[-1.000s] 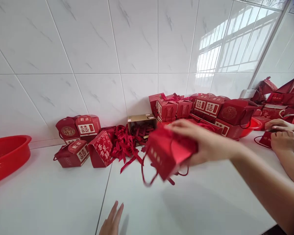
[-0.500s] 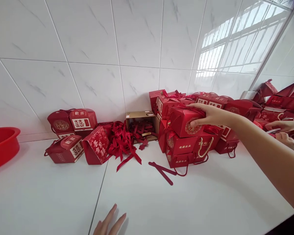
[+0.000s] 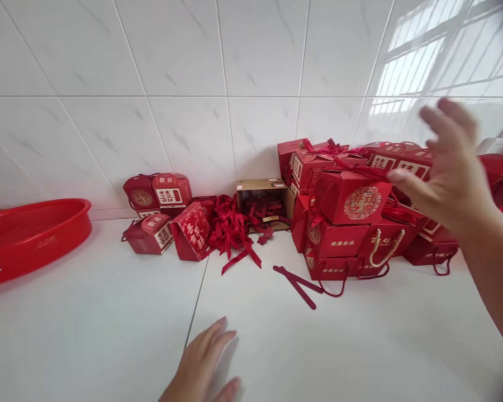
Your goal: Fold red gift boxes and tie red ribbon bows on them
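Observation:
My right hand (image 3: 452,167) is raised by the stack of red gift boxes, its fingers apart and slightly blurred, with nothing in it. Closest to its thumb is a red gift box (image 3: 339,198) with a round gold emblem and a ribbon on top. That box rests on other red boxes (image 3: 343,240) with rope handles. My left hand (image 3: 205,357) hovers low over the white table (image 3: 121,335), fingers spread and holding nothing. Two dark red strips (image 3: 297,286) lie crossed on the table, beyond my left hand.
A red plastic basin (image 3: 37,240) stands at the left. Several small red boxes (image 3: 148,233) sit near the tiled wall (image 3: 184,128). Beside them are a heap of red ribbons (image 3: 230,223) and an open cardboard box (image 3: 260,185) holding dark red pieces.
My right hand has let go of the top gift box and lifted up and to the right. My left hand has come further into view. The view has swung left.

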Action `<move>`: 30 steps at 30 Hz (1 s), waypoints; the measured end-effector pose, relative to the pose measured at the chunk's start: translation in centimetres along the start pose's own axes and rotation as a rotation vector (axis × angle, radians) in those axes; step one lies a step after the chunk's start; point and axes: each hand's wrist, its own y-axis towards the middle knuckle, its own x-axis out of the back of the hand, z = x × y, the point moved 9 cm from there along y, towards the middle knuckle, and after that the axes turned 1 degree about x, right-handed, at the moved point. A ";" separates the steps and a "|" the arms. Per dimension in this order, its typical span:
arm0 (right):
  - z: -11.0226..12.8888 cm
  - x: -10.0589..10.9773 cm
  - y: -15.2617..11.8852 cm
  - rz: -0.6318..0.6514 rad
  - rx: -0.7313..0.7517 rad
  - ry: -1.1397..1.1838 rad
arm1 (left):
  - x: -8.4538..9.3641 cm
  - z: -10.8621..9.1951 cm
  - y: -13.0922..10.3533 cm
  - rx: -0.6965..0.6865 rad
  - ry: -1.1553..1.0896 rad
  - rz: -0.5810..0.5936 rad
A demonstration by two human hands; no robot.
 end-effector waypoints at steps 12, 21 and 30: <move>14.3 -16.9 -17.2 0.625 -0.031 0.610 | 2.7 -4.2 13.1 0.005 0.234 -0.015; 19.2 -17.2 -16.3 0.890 0.025 1.133 | 5.6 -9.9 5.2 -0.130 -0.059 0.161; 19.4 -12.0 -14.0 0.867 0.147 0.804 | 6.3 -3.3 5.8 0.109 -0.300 0.168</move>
